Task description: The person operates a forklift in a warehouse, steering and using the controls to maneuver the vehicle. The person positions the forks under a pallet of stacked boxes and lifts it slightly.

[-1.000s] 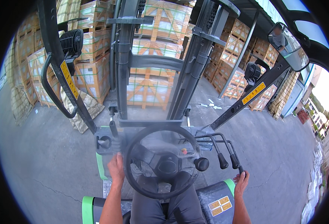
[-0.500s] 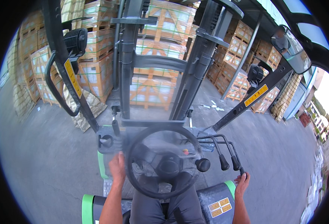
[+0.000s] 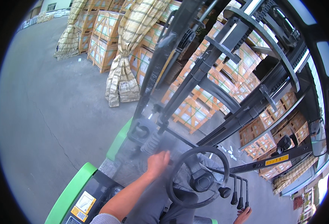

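Observation:
A black steering wheel (image 3: 170,183) with a spinner knob (image 3: 225,192) stands before my lap. My left hand (image 3: 157,164) is closed beside the wheel's left rim, below the grey side console (image 3: 144,130); whatever is inside its fingers is hidden. To the right of the wheel, black bent control levers (image 3: 236,184) end in dark knobs. My right hand (image 3: 242,215) has its fingers curled at the knob of the outermost lever (image 3: 247,194), at the picture's lower edge. Neither hand is on the wheel.
The forklift's dark mast (image 3: 194,80) rises ahead. Behind it stand stacked wooden crates (image 3: 192,112) wrapped in film. A tied striped curtain (image 3: 123,80) hangs left of them. Grey cracked ground (image 3: 52,112) spreads to the left, past the green-edged fender (image 3: 75,186). A mirror (image 3: 316,136) is at right.
My view has swung left and tilted, so the mast and wheel now sit farther right. My left hand has lifted slightly toward the console side; my right hand stays at the outermost lever.

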Demonstrator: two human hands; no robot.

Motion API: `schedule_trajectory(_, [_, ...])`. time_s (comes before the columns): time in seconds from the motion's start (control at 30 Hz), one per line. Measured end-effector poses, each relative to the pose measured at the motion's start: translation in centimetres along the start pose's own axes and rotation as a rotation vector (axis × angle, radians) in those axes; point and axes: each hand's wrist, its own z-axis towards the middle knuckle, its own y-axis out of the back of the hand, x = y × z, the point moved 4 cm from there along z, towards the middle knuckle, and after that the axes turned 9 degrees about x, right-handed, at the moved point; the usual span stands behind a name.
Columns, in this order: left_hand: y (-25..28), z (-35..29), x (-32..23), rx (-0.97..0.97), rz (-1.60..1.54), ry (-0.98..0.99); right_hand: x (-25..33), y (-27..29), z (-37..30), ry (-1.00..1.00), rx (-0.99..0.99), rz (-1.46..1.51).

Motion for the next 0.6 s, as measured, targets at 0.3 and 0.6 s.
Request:
schedule_trajectory(0.3, [-0.2, 0.1, 0.5, 0.008, 0.068, -0.054, 4.1, 0.5, 0.0, -0.239, -0.205, 0.477])
schedule_trajectory(0.6, [-0.4, 0.4, 0.5, -0.053, 0.028, -0.083, 1.0, -0.6, -2.9, -0.146, -0.075, 0.227])
